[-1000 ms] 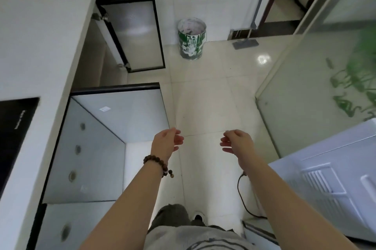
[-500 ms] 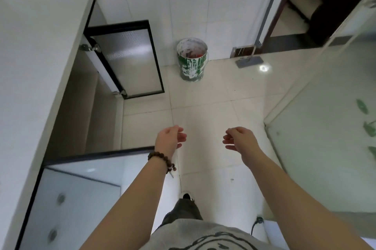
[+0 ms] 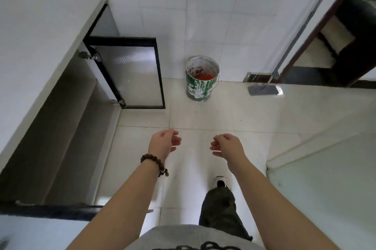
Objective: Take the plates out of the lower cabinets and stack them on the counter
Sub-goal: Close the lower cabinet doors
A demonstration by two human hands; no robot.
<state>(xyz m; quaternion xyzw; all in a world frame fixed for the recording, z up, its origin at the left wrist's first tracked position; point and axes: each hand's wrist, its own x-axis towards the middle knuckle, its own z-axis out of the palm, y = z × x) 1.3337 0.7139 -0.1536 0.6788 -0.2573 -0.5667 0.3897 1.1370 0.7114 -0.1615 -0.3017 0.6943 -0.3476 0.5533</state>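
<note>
No plates show in the head view. My left hand point(image 3: 163, 142), with a dark bead bracelet on the wrist, and my right hand point(image 3: 227, 145) hang out in front of me over the floor tiles, palms facing each other, fingers loosely curled and holding nothing. To the left runs the white counter point(image 3: 38, 46). Under it the lower cabinet point(image 3: 67, 137) stands open, and what I see of its inside is dim bare shelving. Its black-framed frosted-glass door point(image 3: 130, 70) is swung out toward the far wall.
A paint-splashed green bucket point(image 3: 201, 79) stands by the tiled wall ahead. A flat mop point(image 3: 264, 89) leans near a dark doorway at the right. A second black-edged door point(image 3: 50, 212) juts out at lower left. A glass panel point(image 3: 325, 178) lies to the right. My shoe point(image 3: 220, 181) steps forward.
I have walked forward along the counter; the near open door has slid down to the bottom left, and the far open cabinet and bucket are closer. Both hands stay held out, empty.
</note>
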